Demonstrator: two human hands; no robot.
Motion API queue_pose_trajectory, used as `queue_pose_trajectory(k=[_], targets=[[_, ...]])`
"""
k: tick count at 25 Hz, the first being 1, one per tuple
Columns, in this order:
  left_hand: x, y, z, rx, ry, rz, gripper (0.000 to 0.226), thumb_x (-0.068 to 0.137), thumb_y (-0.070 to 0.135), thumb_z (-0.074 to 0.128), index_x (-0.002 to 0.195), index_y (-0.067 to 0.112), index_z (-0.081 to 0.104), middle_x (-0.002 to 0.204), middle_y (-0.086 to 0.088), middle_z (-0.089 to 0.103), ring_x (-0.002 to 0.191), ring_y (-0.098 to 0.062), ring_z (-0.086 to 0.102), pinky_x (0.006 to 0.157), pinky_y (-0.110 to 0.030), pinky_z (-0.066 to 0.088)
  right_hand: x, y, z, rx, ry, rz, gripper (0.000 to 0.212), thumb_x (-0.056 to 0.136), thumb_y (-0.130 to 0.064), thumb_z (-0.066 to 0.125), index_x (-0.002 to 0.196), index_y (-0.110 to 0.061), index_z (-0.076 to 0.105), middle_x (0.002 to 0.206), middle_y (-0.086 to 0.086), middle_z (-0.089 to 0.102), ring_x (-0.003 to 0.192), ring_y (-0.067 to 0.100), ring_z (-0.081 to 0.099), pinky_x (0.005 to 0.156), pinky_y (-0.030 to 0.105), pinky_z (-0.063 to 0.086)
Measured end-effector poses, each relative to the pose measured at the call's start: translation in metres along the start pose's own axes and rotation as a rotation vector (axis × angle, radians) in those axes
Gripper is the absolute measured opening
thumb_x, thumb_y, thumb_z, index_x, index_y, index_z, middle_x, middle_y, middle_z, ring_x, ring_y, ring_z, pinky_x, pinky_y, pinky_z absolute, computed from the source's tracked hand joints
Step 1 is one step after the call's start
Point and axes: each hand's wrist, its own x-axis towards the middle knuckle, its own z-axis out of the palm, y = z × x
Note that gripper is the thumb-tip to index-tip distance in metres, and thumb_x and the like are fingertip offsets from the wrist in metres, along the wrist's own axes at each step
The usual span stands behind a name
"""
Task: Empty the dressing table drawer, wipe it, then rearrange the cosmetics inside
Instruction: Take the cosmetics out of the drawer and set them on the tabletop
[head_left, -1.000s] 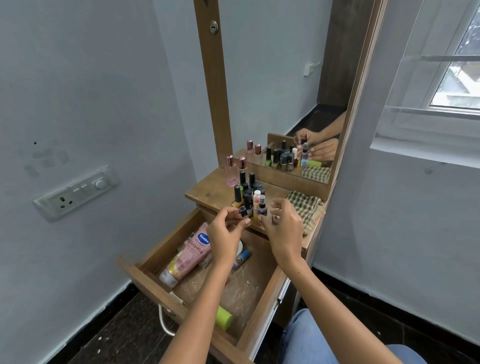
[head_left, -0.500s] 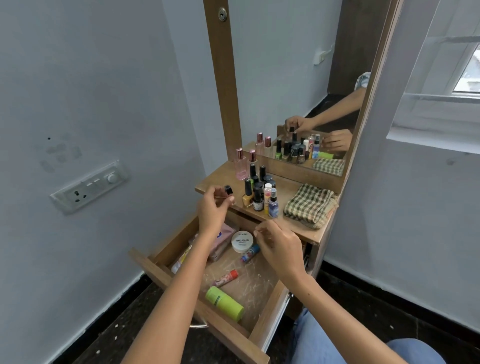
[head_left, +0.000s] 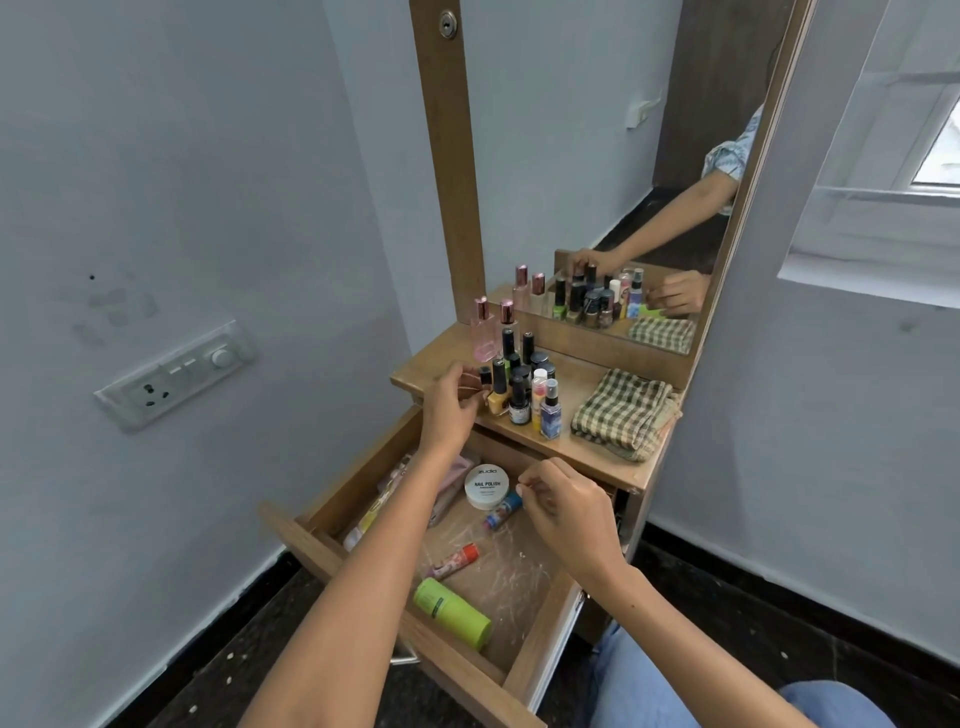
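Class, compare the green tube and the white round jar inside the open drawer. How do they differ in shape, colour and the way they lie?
The green tube is a long cylinder, while the white jar is short and round. The tube is bright lime green with a small dark label; the jar is white with "NAIL POLISH" printed on its lid. The tube lies on its side near the drawer front; the jar sits flat, lid up, near the back. Both rest on the drawer floor, untouched by either hand.

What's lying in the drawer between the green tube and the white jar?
In the head view, a red-capped stick lies on the drawer floor between the green tube and white jar.
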Motion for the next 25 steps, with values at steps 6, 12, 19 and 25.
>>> queue_pose_trajectory(k=[6,12,19,25], targets=[[-0.007,-0.007,-0.001,-0.080,0.000,-0.006,0.027,0.084,-0.003,0.063,0.107,0.011,0.063,0.099,-0.001,0.070,0.093,-0.008,0.065,0.087,-0.027,0.054,-0.002,0.001,-0.004,-0.032,-0.032,0.000,0.006,0.086,-0.019,0.067,0.091,-0.019,0.064,0.091,-0.008,0.066,0.073,0.010,0.064,0.061,0.032,0.056],[-0.048,-0.006,-0.006,0.039,0.153,0.060,0.029,0.087,0.009,0.064,0.115,0.014,0.061,0.112,0.004,0.066,0.093,-0.008,0.064,0.086,-0.027,0.052,0.001,0.008,-0.003,-0.073,-0.151,0.085,0.012,0.086,-0.019,0.065,0.097,-0.022,0.065,0.096,-0.008,0.066,0.083,0.013,0.066,0.069,0.034,0.056],[-0.118,-0.030,-0.010,0.034,-0.007,0.021,0.020,0.087,0.010,0.064,0.104,0.020,0.066,0.104,0.009,0.067,0.099,-0.001,0.060,0.088,-0.024,0.052,0.032,-0.002,0.021,-0.565,-0.716,0.005,0.032,0.088,-0.007,0.054,0.117,-0.017,0.059,0.117,0.008,0.064,0.106,0.028,0.062,0.081,0.039,0.051],[-0.123,-0.026,-0.022,0.050,-0.033,-0.050,0.024,0.083,0.006,0.069,0.099,0.023,0.069,0.110,0.006,0.068,0.103,-0.004,0.061,0.089,-0.021,0.051,0.035,-0.023,0.037,-0.776,-0.835,-0.160,0.027,0.096,-0.011,0.046,0.120,-0.005,0.059,0.123,0.014,0.059,0.109,0.032,0.060,0.078,0.036,0.047]])
